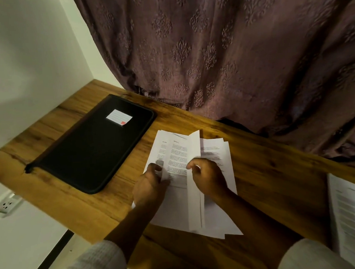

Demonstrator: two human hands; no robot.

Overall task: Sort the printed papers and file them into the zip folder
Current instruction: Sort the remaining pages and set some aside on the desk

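Observation:
A stack of printed papers point(177, 153) lies spread on the wooden table point(268, 166), in the middle of the head view. My left hand point(149, 184) rests on the stack's left side, its fingers curled onto the sheets. My right hand point(208, 177) pinches the edge of one sheet point(194, 183) and holds it lifted, so it stands on edge over the pile. A black zip folder point(86, 152) with a white label lies flat and closed to the left of the papers.
Another pile of printed sheets point(352, 213) lies at the table's right edge. A patterned mauve curtain point(229, 48) hangs along the table's far side. A white wall point(22, 60) borders the left, with a power socket point(6, 205) below the tabletop.

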